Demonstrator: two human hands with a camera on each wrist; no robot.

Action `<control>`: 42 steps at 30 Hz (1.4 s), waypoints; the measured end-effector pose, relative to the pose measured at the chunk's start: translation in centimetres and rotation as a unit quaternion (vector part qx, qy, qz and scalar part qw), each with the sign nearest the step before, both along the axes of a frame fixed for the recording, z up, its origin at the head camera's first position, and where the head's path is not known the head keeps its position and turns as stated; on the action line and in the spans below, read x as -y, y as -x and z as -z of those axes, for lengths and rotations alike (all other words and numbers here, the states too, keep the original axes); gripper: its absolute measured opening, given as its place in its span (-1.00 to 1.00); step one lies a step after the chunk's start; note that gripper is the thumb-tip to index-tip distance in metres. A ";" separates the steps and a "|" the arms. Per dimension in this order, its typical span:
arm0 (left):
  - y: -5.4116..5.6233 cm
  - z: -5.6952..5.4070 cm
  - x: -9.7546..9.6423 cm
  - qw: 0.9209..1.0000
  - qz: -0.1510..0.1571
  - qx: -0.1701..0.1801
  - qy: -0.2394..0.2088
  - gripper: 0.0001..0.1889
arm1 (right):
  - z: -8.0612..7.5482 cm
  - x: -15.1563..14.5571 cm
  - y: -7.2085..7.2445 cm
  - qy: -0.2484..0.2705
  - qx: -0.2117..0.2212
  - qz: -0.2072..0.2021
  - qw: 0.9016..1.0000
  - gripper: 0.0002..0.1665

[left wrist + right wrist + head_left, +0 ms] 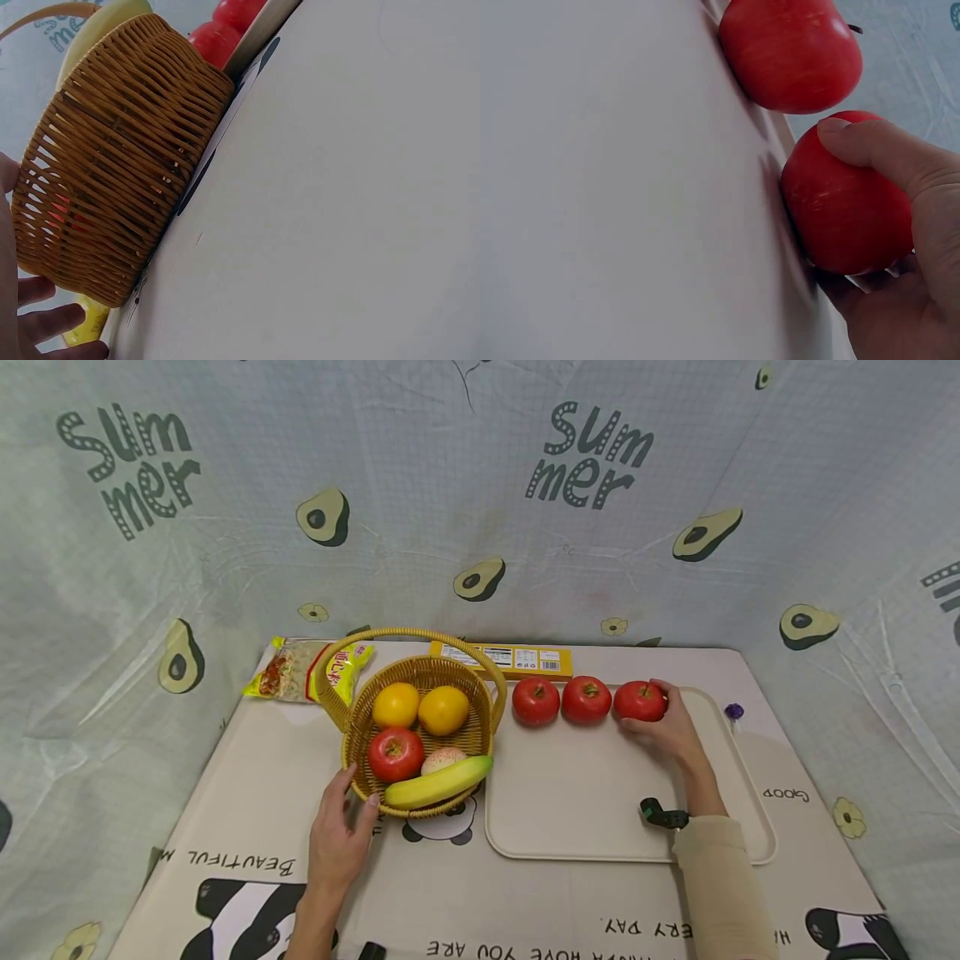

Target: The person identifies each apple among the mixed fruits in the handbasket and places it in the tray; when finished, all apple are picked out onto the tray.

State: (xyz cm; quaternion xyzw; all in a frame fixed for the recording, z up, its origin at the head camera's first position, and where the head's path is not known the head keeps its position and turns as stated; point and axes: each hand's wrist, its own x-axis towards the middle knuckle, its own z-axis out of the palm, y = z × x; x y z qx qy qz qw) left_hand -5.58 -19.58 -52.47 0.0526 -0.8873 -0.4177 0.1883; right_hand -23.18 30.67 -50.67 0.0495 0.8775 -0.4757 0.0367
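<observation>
- Thumb and fingers of the right hand (pixel 677 731) are curled round a red apple (pixel 636 700), which sits on or just above the far part of the beige tray (pixel 585 802); which of the two cannot be told.
- To this hand's left, in line, come the nearer apple (pixel 587 702), just beside the held one, then the farther apple (pixel 536 702).
- To its right, off the tray, lies a purple-topped lollipop (pixel 734 712).
- Farther left stands a wicker basket (pixel 127 157) bearing a banana (pixel 442 783) and other fruit; the left hand (pixel 340 839) is at its near left side, fingers spread, not clasping it.
- The step in hand appears to be placing or picking the row's end apple. Placing would call for loosening the fingers without nudging its neighbour; picking, for a steady lift.
</observation>
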 end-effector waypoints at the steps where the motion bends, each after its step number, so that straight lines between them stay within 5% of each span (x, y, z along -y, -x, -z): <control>1: 0.0 0.0 0.0 1.000 0.000 0.001 0.000 -0.40 | 0.1 0.0 0.0 -0.001 0.001 -0.001 1.000 0.28; 19: 0.0 0.1 0.0 1.000 -0.001 0.002 0.000 -0.39 | -0.3 0.0 -0.2 0.009 -0.001 -0.024 1.000 0.34; 42: 0.1 -0.1 -0.1 1.000 0.002 0.002 0.000 -0.40 | -6.1 2.3 -1.5 0.019 -0.123 -0.033 0.992 0.15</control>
